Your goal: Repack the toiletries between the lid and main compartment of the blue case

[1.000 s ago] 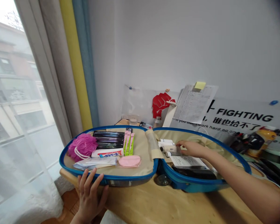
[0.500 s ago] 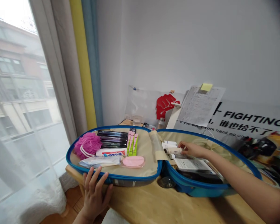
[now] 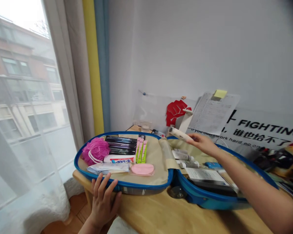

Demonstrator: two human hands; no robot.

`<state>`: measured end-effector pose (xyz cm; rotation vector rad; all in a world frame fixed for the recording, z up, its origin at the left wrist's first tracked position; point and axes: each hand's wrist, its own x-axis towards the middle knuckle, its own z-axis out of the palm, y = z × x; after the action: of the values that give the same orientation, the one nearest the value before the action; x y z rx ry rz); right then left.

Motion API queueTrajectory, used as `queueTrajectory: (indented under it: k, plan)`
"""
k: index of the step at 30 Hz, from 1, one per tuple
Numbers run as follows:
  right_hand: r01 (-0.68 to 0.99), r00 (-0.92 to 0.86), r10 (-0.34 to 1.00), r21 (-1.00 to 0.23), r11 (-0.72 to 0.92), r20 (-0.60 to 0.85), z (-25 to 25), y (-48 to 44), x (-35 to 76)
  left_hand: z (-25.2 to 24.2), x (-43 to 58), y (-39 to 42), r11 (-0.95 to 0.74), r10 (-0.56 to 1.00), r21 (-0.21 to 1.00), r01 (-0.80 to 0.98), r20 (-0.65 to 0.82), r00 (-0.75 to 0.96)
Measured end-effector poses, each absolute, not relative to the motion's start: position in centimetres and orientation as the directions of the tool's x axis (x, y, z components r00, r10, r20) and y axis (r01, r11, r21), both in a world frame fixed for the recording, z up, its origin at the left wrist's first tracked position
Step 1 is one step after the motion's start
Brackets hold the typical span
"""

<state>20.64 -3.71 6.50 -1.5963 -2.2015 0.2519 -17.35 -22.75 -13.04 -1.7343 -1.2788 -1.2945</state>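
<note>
A blue-rimmed suitcase [image 3: 146, 187] lies open. My right hand [image 3: 201, 143] holds a white tube [image 3: 179, 134] above its right half. Below are more small tubes [image 3: 183, 155], a blue packet [image 3: 213, 165] and a white-labelled item [image 3: 203, 175]. My left hand [image 3: 104, 198], fingers spread, rests on the near rim of the left half. That half holds a pink bath puff [image 3: 95, 150], several dark slim packs [image 3: 120, 145], pink-and-green sticks [image 3: 141, 151], a toothpaste tube [image 3: 119, 159], a pale packet [image 3: 108, 168] and a pink oval item [image 3: 143, 169].
The suitcase sits on a wooden table [image 3: 161, 214]. Behind it, a clipboard with papers [image 3: 213, 112] leans near a poster with a red fist [image 3: 175, 110]. Bottles and clutter stand at the right; curtains [image 3: 75, 65] and a window are at the left.
My right hand has lifted the white tube up out of the right half, uncovering the blue packet. My left hand stays on the rim. The view has shifted slightly.
</note>
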Motion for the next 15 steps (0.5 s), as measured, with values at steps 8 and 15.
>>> queueTrajectory:
  k: [8,15]
  plan:
    - [0.768,-0.556,0.820,-0.295,0.569,0.133,5.2,-5.6,2.1,-13.0,-17.3,-22.8,-0.340,0.337,0.078,0.937,0.941,0.044]
    - [0.650,-0.717,0.692,-0.273,0.709,0.090,2.2,-8.3,-4.3,-13.0,-17.1,-22.8,-0.338,0.327,0.079,0.938,0.944,0.039]
